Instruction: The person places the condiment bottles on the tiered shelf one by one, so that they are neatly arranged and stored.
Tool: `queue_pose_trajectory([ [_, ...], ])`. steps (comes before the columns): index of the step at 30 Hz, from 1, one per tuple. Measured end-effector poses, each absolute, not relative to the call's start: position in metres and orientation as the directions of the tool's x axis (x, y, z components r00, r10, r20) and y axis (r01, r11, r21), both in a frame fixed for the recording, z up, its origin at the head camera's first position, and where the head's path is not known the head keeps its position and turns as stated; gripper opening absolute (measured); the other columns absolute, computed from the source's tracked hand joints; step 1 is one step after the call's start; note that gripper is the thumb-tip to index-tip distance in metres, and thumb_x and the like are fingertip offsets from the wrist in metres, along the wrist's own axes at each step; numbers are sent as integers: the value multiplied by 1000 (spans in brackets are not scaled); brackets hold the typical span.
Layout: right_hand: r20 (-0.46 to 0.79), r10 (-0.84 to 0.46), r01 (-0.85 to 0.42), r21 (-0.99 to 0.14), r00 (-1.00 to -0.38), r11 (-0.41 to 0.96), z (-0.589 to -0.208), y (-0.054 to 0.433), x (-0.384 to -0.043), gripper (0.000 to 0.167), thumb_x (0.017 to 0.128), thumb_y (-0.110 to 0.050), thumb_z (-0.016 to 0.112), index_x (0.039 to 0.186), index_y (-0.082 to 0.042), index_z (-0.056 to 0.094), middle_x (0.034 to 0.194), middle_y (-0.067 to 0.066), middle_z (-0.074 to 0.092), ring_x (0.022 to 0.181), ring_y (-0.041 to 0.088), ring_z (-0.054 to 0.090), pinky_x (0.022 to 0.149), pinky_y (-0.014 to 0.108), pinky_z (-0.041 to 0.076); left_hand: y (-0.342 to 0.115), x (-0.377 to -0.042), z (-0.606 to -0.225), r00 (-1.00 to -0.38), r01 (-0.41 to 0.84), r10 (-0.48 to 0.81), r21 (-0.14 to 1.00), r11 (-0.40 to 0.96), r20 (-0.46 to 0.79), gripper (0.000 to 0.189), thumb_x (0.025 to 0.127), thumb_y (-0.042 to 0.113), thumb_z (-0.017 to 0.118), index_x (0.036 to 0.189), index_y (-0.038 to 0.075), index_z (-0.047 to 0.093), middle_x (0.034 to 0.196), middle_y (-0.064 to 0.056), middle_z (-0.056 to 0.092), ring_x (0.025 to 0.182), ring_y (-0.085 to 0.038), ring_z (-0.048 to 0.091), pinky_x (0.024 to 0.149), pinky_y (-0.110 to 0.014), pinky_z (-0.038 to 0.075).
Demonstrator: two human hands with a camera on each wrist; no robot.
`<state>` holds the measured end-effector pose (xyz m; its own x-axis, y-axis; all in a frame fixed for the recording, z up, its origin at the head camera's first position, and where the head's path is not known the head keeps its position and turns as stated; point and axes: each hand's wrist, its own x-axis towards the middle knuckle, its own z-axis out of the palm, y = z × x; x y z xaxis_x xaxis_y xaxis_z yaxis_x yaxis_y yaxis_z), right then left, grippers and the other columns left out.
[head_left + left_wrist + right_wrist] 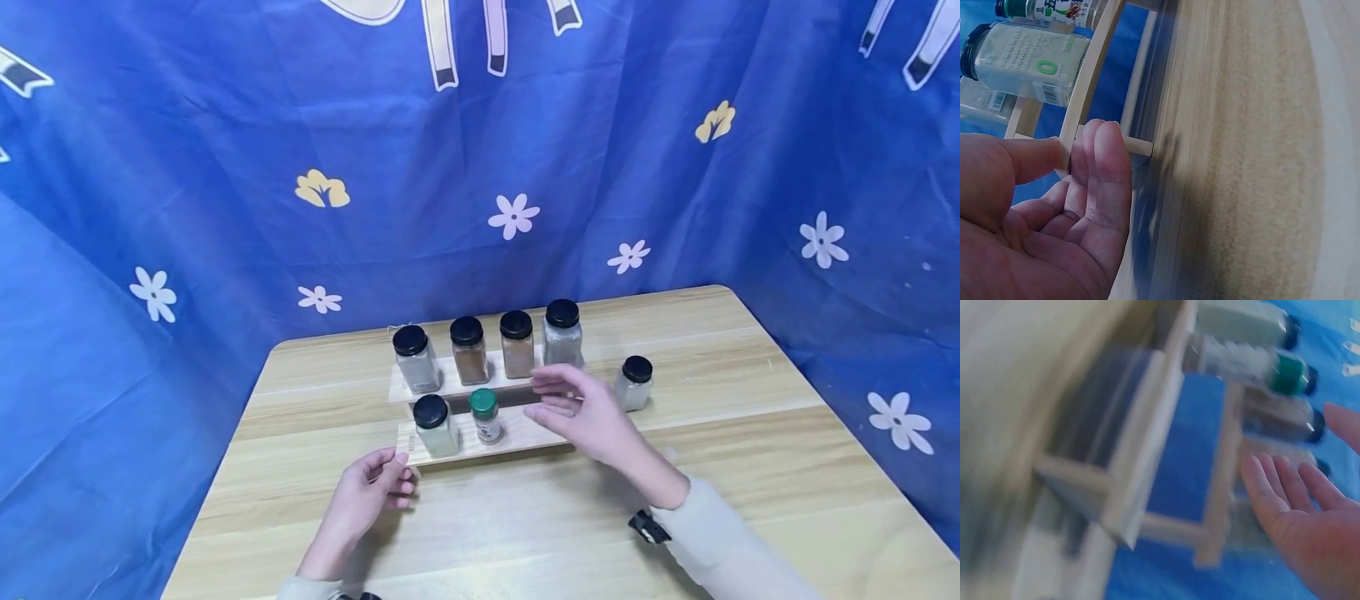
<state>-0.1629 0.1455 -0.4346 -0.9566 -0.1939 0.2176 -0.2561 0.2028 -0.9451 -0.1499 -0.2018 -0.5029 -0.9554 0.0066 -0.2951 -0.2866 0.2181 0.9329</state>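
Note:
A two-step wooden spice rack (528, 432) stands on the table. At its front left corner, my left hand (363, 492) pinches the lower shelf's end between thumb and fingers; the left wrist view shows the thumb (1035, 156) pressed on the wood. My right hand (585, 412) hovers over the right part of the rack, fingers extended and holding nothing. The lower shelf carries a black-lidded jar of pale contents (437, 435) and a small green-capped spice bottle (487, 421). Several black-lidded jars (470, 358) line the upper shelf, two with brown contents.
Right of the rack, a single black-lidded jar (634, 387) stands directly on the wooden table (510, 533). A blue patterned curtain (450, 167) hangs behind the table and along its sides.

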Motion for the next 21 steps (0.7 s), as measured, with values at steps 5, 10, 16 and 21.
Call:
queue_pose_trajectory([
  [5,286,-132,-309,-928,-949,210,-424,179,-153,53,89,-10,85,136,0,62,132,23,68,121,40,69,106,42,62,-203,-149,-501,-954,-288,13,931,224,-298,39,108,15,59,138,-9,55,100,-13,74,82,-18,74,73,-33,71],
  [10,327,-37,-325,-908,-944,266,-429,215,-148,52,90,-7,83,137,1,61,131,22,69,116,20,73,102,31,63,-203,-149,-499,-954,-289,16,931,221,-300,38,108,16,59,137,-8,55,101,-14,74,82,-18,73,73,-33,70],
  [16,361,118,-303,-888,-925,344,-447,251,-150,54,89,-3,83,137,3,61,131,28,66,116,10,71,101,22,62,-202,-149,-498,-954,-287,19,933,218,-298,36,108,16,59,135,-8,56,100,-13,74,82,-18,73,73,-33,70],
  [21,350,188,-241,-867,-918,436,-463,267,-152,56,89,-8,85,139,2,61,137,25,65,117,5,67,102,11,58,-202,-148,-498,-951,-296,21,931,213,-307,37,108,16,58,136,-8,56,100,-13,74,82,-17,73,74,-33,71],
])
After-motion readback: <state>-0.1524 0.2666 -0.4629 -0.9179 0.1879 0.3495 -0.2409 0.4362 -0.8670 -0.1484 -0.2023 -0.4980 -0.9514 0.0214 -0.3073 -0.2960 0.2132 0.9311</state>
